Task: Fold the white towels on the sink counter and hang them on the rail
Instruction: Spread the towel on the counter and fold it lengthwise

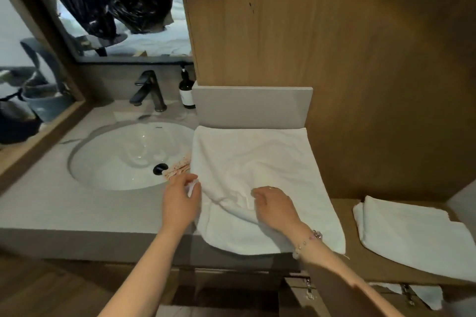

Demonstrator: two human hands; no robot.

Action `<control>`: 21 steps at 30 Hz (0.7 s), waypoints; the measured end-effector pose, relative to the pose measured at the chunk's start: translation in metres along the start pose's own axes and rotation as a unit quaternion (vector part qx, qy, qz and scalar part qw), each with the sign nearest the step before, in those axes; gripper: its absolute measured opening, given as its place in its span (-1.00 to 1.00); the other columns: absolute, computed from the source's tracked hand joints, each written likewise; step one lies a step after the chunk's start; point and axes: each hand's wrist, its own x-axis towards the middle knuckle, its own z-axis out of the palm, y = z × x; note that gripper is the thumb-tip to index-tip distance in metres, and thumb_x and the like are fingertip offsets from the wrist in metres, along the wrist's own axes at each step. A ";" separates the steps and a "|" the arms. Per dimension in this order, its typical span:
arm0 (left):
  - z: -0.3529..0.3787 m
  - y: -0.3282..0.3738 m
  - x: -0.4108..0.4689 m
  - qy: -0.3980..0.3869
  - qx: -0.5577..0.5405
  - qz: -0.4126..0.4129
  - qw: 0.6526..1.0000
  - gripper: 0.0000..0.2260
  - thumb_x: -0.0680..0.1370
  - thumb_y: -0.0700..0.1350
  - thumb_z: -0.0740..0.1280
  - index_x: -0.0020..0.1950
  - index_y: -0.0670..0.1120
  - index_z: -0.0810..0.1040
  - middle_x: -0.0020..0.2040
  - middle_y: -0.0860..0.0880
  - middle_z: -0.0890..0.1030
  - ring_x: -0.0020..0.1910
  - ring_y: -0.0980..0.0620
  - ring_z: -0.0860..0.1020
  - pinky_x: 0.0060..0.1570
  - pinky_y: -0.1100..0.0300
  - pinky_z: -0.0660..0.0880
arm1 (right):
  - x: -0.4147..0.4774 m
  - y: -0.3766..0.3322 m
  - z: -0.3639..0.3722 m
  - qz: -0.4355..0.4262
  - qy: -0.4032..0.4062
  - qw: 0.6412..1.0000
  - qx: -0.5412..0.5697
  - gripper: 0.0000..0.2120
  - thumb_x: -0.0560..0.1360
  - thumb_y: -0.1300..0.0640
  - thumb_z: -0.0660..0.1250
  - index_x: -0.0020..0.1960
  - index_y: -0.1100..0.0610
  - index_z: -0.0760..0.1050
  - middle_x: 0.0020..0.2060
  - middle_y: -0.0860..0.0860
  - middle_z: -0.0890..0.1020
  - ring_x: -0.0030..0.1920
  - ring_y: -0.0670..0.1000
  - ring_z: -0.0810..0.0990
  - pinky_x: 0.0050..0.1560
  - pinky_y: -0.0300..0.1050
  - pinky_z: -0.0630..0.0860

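Both hands [181, 201] [273, 207] pinch the white towel [257, 157] (sink [116, 159] just left, folded towel [412, 237] right).

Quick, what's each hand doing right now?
Left hand: pinching a corner of the spread white terry towel.
Right hand: gripping a fold of the same towel.

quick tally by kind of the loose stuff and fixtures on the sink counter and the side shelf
white towels: 2 (spread white towel, folded white towel)
spotted cloth: 1
dark pump bottle: 1
faucet: 1
total: 5
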 end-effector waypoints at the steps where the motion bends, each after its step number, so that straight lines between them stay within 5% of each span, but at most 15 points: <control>1: -0.007 -0.005 -0.009 0.011 -0.016 -0.046 0.999 -0.82 0.56 -0.16 0.29 0.13 -0.15 0.52 0.01 0.00 0.50 0.02 0.01 0.48 0.01 0.18 0.37 | 0.009 -0.011 0.003 -0.013 -0.034 0.999 0.002 -0.61 0.64 0.13 -0.04 0.41 0.07 0.36 0.40 -0.01 0.39 0.43 0.01 0.27 0.41 -0.13 0.19; 8: -0.012 -0.024 -0.057 -0.037 -0.104 -0.179 0.978 -0.90 0.50 -0.12 0.38 -0.02 -0.06 0.50 -0.16 0.06 0.57 -0.12 0.08 0.54 -0.07 0.24 0.44 | 0.039 -0.028 0.022 -0.038 -0.175 0.982 -0.065 -0.56 0.65 0.19 -0.14 0.49 0.20 0.17 0.50 0.09 0.20 0.52 0.08 0.05 0.47 0.00 0.10; 10: -0.008 -0.023 -0.059 -0.052 -0.123 -0.214 0.968 -0.86 0.50 -0.10 0.39 0.01 -0.04 0.49 -0.11 0.07 0.55 -0.09 0.11 0.52 -0.04 0.25 0.40 | 0.043 -0.028 0.021 -0.036 -0.178 0.981 -0.063 -0.57 0.65 0.25 -0.10 0.51 0.22 0.13 0.50 0.13 0.19 0.48 0.09 0.15 0.44 -0.03 0.12; 12: -0.001 -0.021 -0.060 -0.067 -0.113 -0.234 0.963 -0.80 0.47 -0.06 0.42 0.04 -0.03 0.49 -0.08 0.08 0.55 -0.05 0.09 0.53 0.01 0.22 0.43 | 0.048 -0.028 0.020 -0.030 -0.180 0.983 -0.033 -0.60 0.64 0.26 -0.02 0.47 0.22 0.23 0.43 0.18 0.31 0.22 0.01 0.33 0.34 -0.08 0.23; 14: 0.005 -0.020 -0.061 -0.069 -0.070 -0.231 0.968 -0.74 0.44 -0.03 0.45 0.06 -0.02 0.48 -0.06 0.07 0.55 -0.02 0.06 0.53 0.07 0.17 0.47 | 0.055 -0.028 0.020 -0.009 -0.181 0.983 0.008 -0.64 0.63 0.25 0.05 0.41 0.22 0.31 0.36 0.21 0.39 0.14 0.03 0.37 0.30 -0.06 0.28; 18: 0.006 -0.013 -0.062 -0.063 0.043 -0.176 0.981 -0.86 0.52 -0.07 0.36 0.04 -0.07 0.53 -0.09 0.01 0.56 -0.07 0.03 0.53 -0.05 0.23 0.43 | 0.062 -0.021 0.028 0.035 -0.190 0.977 0.092 -0.66 0.63 0.22 0.06 0.38 0.26 0.35 0.35 0.23 0.40 0.35 0.22 0.35 0.36 0.03 0.28; 21: 0.001 -0.016 -0.063 -0.055 0.083 -0.168 0.981 -0.81 0.57 -0.13 0.23 -0.21 -0.12 0.52 -0.25 -0.02 0.56 -0.21 0.01 0.52 -0.16 0.15 0.45 | 0.064 -0.013 0.032 0.094 -0.188 0.959 0.191 -0.62 0.63 0.04 0.02 0.34 0.11 0.43 0.36 0.05 0.42 0.36 0.09 0.36 0.42 0.04 0.23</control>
